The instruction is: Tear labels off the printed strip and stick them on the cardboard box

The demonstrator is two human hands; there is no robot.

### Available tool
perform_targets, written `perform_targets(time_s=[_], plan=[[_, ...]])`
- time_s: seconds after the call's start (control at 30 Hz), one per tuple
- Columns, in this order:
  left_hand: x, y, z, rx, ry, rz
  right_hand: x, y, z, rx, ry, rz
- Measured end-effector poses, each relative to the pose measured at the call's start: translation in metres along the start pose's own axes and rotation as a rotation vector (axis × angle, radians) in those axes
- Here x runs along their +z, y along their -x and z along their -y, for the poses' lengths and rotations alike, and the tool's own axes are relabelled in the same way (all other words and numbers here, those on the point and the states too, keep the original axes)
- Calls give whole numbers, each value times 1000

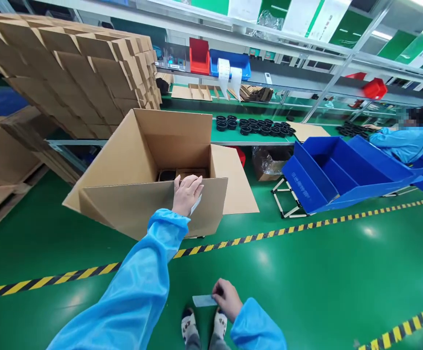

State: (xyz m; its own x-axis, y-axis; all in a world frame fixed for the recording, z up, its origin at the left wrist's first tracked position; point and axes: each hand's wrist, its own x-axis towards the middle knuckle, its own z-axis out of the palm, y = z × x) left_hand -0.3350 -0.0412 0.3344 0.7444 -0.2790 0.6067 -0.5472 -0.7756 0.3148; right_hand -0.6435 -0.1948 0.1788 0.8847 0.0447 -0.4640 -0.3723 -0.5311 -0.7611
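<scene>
A large open cardboard box (153, 206) stands in front of me with its flaps up and brown cardboard pieces partly visible inside. My left hand (186, 194) grips the top edge of the near flap, fingers curled over it. Beside that palm a white label (195, 204) shows against the cardboard; whether it is stuck there or held is unclear. Lower down, above my feet, my right hand (228, 297) pinches one end of a pale, translucent label-like strip (204, 301).
Folded cardboard boxes (87, 73) are stacked at the left. Black round parts (255, 126) cover part of the green bench behind. Blue bins (328, 170) stand at right, near a co-worker's blue sleeve (397, 143). Striped tape (247, 239) crosses the floor.
</scene>
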Motion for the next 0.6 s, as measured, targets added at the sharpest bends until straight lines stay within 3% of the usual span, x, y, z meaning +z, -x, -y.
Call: perform_targets(time_s=[0.3,0.47,0.6], plan=[[26,-23,32,-69,-16,21,12,-18,-47,-5,-138,-6],[40,-29,44,-37,3,50,-5,-53,-67,-122,-211,-34],[41,-17,45,25,23,-11,-31,-105,-70,-282,-282,-56]])
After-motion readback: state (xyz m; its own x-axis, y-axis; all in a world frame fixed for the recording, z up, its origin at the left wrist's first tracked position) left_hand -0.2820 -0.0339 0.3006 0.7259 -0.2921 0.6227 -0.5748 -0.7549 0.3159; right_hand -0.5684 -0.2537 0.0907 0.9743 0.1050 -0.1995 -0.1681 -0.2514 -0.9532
